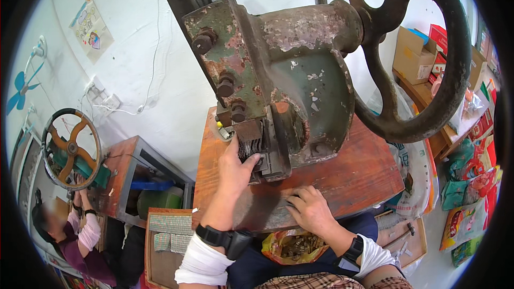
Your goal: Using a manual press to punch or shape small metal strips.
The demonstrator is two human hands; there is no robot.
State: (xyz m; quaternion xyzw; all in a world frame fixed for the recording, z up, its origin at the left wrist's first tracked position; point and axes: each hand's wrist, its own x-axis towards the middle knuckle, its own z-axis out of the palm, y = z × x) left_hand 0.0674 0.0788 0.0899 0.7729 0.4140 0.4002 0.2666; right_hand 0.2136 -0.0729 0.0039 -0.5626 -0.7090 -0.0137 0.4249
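A large, worn green hand press [316, 75] with a big wheel stands on a reddish wooden table. My left hand [233, 166] is at its base, under the ram. Thumb and index finger close around a dark, ridged stack of thin metal pieces [249, 149] in the die area; the other fingers are partly hidden. Near the table's front edge rests my right hand [311, 211], fingers loosely bent and slightly apart, with nothing visible in them. In my lap, below the table edge, is a yellow-red bag [267, 246] of small brass-coloured metal pieces [297, 247].
The press's handwheel [460, 48] reaches over the right side. A wooden tray [166, 259] with rows of small pieces lies lower left; another tray [417, 241] holds a hammer. At left, a co-worker [80, 246] sits by a second wheeled press [72, 150]. Boxes [415, 56] and bags line the right.
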